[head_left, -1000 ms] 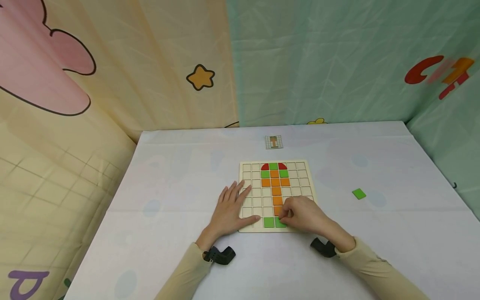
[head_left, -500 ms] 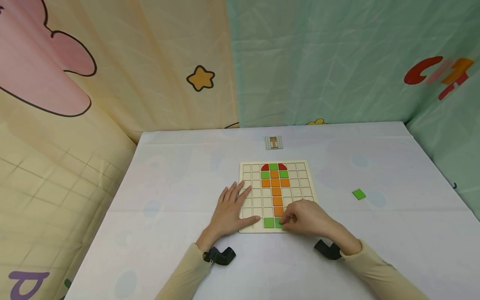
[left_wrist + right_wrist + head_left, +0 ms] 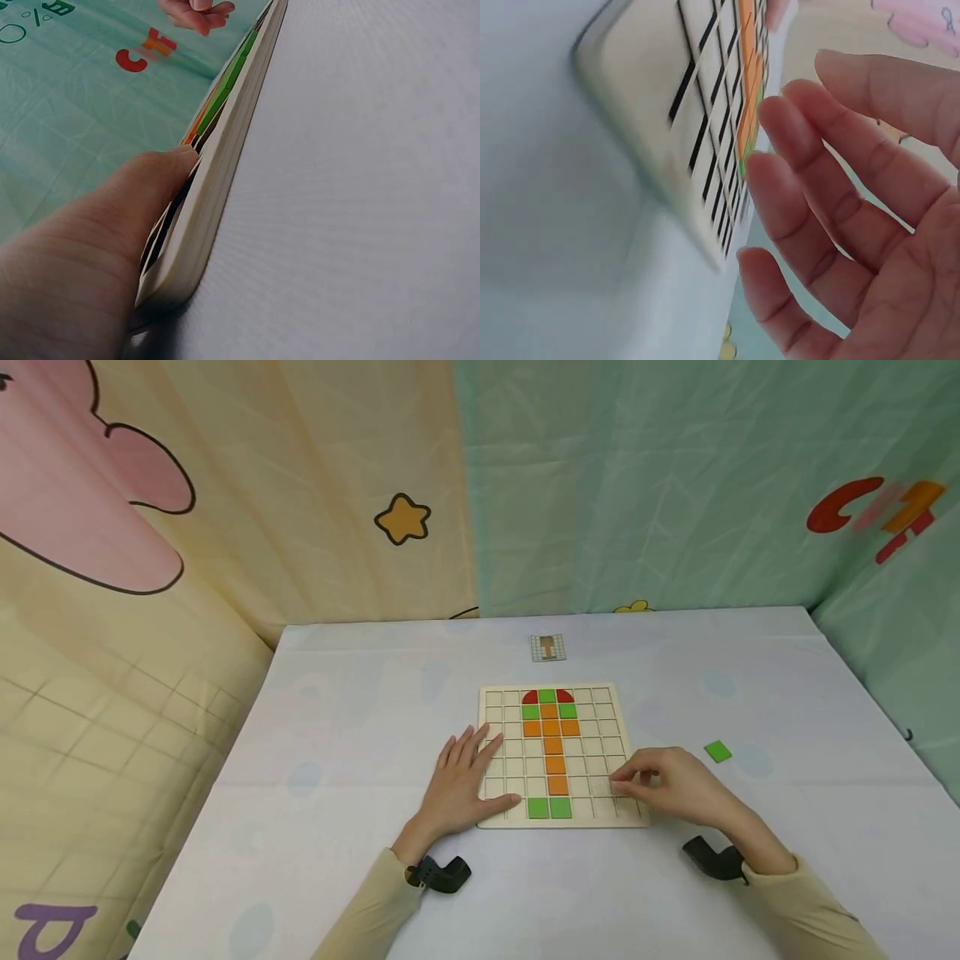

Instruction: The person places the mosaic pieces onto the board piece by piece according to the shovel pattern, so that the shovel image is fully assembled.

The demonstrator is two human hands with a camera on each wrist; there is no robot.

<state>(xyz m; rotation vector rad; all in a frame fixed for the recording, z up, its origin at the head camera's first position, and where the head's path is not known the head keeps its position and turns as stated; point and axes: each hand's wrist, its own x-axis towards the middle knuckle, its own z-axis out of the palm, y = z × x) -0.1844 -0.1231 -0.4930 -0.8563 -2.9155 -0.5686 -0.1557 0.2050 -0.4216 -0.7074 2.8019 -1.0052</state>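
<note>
A pale wooden grid board (image 3: pixel 510 768) lies on the table, bearing an upright figure of orange squares, green squares and two red rounded pieces at its top. Two green squares (image 3: pixel 549 808) sit side by side in the bottom row. My left hand (image 3: pixel 453 785) rests with spread fingers on the board's left side; the left wrist view shows its thumb along the front edge. Over the board's right edge hovers my right hand (image 3: pixel 671 785), fingers loosely bent, and the right wrist view shows nothing between them. One loose green square tile (image 3: pixel 717 751) lies right of the board.
A small card (image 3: pixel 547 647) with a printed grid picture lies behind the board. Yellow and green printed curtains (image 3: pixel 645 485) hang behind and beside the table. Black camera mounts (image 3: pixel 716 860) sit on both wrists.
My right hand has left the bottom-row green square and moved right, to the board's right edge. The green square stays in its cell. My left hand has kept its place.
</note>
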